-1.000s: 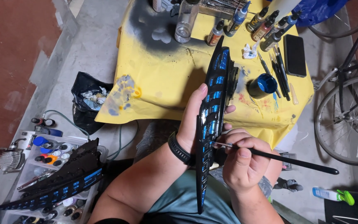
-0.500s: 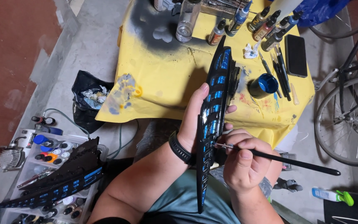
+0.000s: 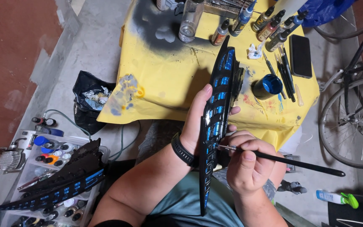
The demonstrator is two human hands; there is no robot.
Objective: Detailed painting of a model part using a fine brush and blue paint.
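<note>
Head view, left hand: the left hand [image 3: 199, 122] is clamped on a long black winged model piece [image 3: 215, 126] with blue panels, thumb along its near edge, fingertips showing past its far edge; a black wristband [image 3: 181, 150] sits on the wrist
Head view, right hand: the right hand [image 3: 248, 166] is closed around a thin black paintbrush [image 3: 282, 159], its tip touching the piece just below the left hand's fingers
Held piece: upright on edge between the two hands, its point reaching up past the left hand over the yellow cloth [image 3: 164, 75], its lower end running down over the person's teal shirt [image 3: 181, 201]
Beyond the hands: a blue paint pot [image 3: 267, 85] up and right of the left hand, spare brushes [image 3: 284, 73] and a dark phone [image 3: 300, 55] beside it, dropper bottles [image 3: 269, 23] further up
Left of the left forearm: a second black winged piece [image 3: 59, 180] lying across a tray of paint bottles [image 3: 51, 149]
Right of the right hand: a bicycle wheel [image 3: 351, 126], well apart
</note>
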